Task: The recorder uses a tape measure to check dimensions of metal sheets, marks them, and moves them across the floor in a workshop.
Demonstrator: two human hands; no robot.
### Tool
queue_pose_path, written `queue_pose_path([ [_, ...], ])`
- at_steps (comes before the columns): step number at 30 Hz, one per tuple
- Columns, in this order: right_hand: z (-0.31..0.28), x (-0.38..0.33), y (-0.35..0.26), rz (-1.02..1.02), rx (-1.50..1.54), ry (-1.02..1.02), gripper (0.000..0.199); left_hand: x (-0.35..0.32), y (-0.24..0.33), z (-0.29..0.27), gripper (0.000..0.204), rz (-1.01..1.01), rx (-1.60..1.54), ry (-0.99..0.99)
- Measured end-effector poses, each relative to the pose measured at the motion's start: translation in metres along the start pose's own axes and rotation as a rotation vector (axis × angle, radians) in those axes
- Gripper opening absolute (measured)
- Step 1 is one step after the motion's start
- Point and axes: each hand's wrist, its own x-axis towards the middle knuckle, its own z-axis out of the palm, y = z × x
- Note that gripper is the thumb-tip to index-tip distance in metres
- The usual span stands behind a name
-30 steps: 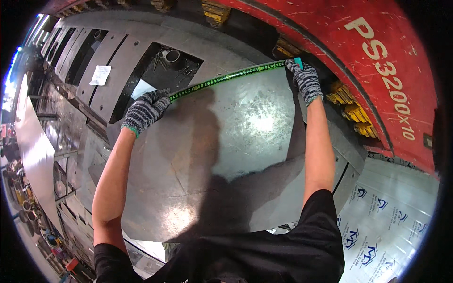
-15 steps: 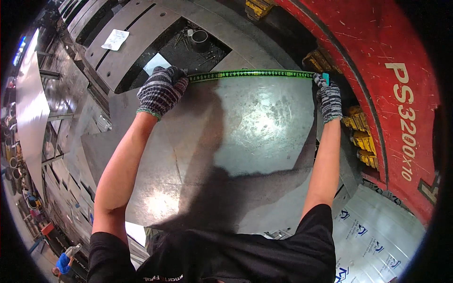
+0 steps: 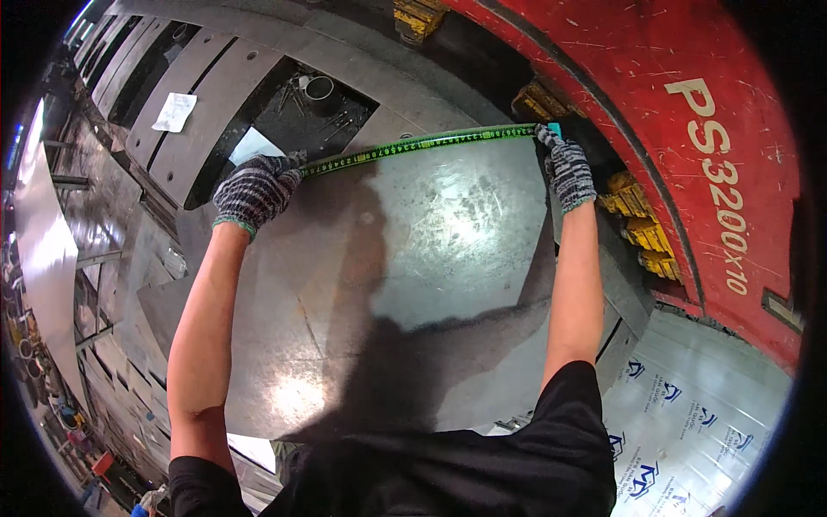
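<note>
A green tape measure with dark markings is stretched along the far edge of a grey metal sheet. My left hand, in a black-and-white knitted glove, is closed on the tape's left end near the sheet's far left corner. At the far right corner, my right hand, gloved alike, grips the other end; a small teal piece shows beside its fingers. The parts inside both closed hands are hidden. My shadow falls across the middle of the sheet.
A large red machine with yellow blocks along its lower edge stands on the right. Beyond the sheet, a recess in the machine bed holds a round metal cup. White papers lie left of it. Film-covered sheet lies lower right.
The whole view has shifted, so the sheet, recess and red machine appear further left. Both hands keep hold of the tape, which now slants slightly down toward my left hand.
</note>
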Motion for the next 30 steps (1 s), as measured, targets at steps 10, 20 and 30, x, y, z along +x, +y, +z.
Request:
queue_pose_path([
  [10,-0.002,-0.002,-0.002,0.07,0.022,-0.112,0.059,-0.009,0.005,-0.002,0.031,-0.054,-0.026,0.019],
  [20,0.026,-0.003,0.029,-0.145,0.05,0.111,0.064,-0.014,0.007,0.0,0.033,-0.073,-0.059,0.047],
  [30,-0.025,0.006,-0.026,0.729,0.629,0.196,0.037,-0.016,0.004,0.006,0.033,-0.113,-0.064,0.071],
])
